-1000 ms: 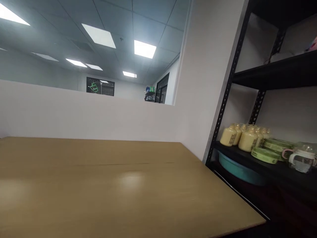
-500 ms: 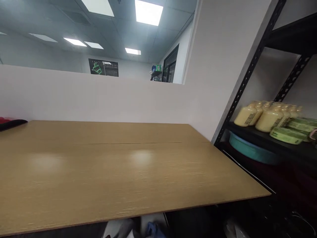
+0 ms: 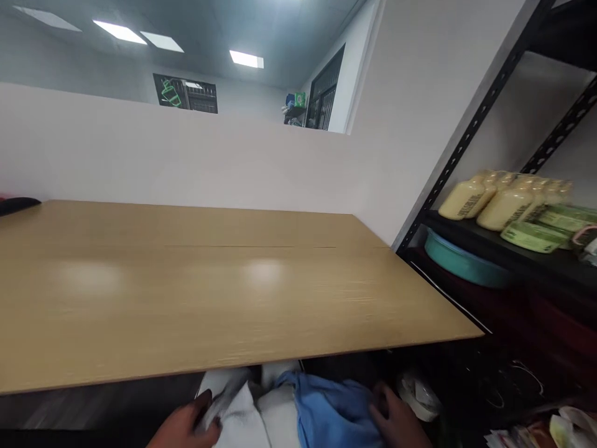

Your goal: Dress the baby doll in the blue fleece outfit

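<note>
Below the front edge of the wooden table (image 3: pixel 200 298), my left hand (image 3: pixel 189 424) has its fingers closed on a grey cloth (image 3: pixel 228 395) at the left side of a bundle of fabrics. A white cloth (image 3: pixel 245 420) lies right beside those fingers. On the bundle's other side my right hand (image 3: pixel 396 420) is closed at the edge of a crumpled blue cloth (image 3: pixel 333 410). The lower parts of both hands and of the bundle are cut off by the bottom of the view.
At the right stands a black metal shelf (image 3: pixel 471 233) with several cream bottles (image 3: pixel 506 205) and green packs (image 3: pixel 534 236). A teal basin (image 3: pixel 466 261) sits beneath them. A clear plastic bag (image 3: pixel 418 395) lies low, right of my right hand. Behind the table rises a white wall (image 3: pixel 196 165).
The view has tilted down, so the table stands higher in the picture. Both my hands and more of the white and blue cloths have come into view at the bottom.
</note>
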{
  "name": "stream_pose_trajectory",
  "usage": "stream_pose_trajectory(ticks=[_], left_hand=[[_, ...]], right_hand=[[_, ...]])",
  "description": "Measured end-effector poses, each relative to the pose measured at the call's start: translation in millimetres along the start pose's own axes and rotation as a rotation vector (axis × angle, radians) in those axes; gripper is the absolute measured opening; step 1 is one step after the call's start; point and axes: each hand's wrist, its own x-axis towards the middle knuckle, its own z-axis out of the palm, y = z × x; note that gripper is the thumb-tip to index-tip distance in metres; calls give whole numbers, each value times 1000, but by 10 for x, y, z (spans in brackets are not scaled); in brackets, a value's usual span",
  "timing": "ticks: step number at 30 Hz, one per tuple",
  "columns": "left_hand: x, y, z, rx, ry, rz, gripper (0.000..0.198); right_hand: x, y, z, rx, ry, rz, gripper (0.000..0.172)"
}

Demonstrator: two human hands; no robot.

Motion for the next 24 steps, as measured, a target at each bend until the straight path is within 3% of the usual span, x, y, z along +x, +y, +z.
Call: stream_pose_trajectory(ticks=[4, 7, 10, 13, 17, 20, 24], left_hand=[[-30, 96, -54, -2, -11, 0, 67], [-27, 83, -54, -25, 15, 2, 64], [-22, 69, -41, -23, 33, -5, 69], [-30, 106, -47, -17, 23, 8, 66], [-68, 205, -82, 14, -5, 44, 55], [-95, 253, -106, 20, -24, 56, 47], [-103, 252, -132, 7, -10, 23, 49]], right_hand=[[-35, -145, -129, -22, -14, -72, 17], [-86, -271, -158, -122, 75, -114, 9], [-146, -376, -132, -307, 249, -198, 11], [-169, -449, -111, -422, 298, -237, 18], [-126, -489, -172, -364, 227, -183, 22], [-56, -469, -303, -197, 137, -123, 22], [32, -394, -471, 247, -152, -72, 31]])
